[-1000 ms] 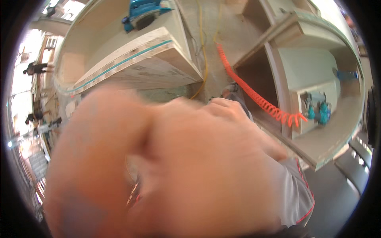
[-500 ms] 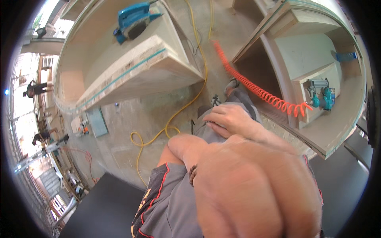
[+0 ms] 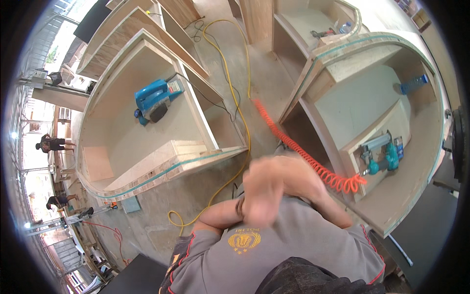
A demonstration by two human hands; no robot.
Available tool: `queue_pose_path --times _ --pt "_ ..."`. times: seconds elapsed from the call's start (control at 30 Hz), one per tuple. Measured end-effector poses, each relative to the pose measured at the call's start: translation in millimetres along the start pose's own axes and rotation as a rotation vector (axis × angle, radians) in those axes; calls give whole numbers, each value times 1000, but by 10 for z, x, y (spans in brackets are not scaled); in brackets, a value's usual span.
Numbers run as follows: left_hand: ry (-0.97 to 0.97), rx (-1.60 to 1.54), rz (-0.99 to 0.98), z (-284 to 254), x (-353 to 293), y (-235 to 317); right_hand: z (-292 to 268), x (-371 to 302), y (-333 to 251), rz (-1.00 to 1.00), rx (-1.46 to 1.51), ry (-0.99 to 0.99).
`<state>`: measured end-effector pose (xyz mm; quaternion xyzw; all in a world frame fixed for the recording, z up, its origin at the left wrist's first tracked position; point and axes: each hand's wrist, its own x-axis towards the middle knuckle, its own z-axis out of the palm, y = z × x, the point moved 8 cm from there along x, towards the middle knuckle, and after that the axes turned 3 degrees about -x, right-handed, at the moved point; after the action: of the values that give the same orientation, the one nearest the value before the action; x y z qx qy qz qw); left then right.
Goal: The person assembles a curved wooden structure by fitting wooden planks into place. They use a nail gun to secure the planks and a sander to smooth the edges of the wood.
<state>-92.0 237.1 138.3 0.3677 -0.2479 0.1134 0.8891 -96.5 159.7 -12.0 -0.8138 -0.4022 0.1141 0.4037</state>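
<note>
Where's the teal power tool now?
The teal power tool is at the right of the head view, inside the curved cabinet, by the near end of the coiled orange hose, nearer than a blue bottle.

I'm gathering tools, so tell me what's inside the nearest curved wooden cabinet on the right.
A teal power tool on a wooden ledge and a blue bottle show inside the cabinet. Whatever lies directly beneath the tool is covered.

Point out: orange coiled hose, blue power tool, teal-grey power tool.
Orange coiled hose (image 3: 302, 153), head view: middle coils.
Blue power tool (image 3: 152, 90), head view: blue housing.
Teal-grey power tool (image 3: 392, 158), head view: teal body.
</note>
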Motion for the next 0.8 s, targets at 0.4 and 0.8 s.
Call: queue_pose_path --times 0.4,0.8 --pt "237 1342 -1265 -4387 -1431 -2682 -861 416 830 151 90 141" --pt "54 1537 -1670 -5889 -861 -2659 -637 1535 1714 499 442 59"
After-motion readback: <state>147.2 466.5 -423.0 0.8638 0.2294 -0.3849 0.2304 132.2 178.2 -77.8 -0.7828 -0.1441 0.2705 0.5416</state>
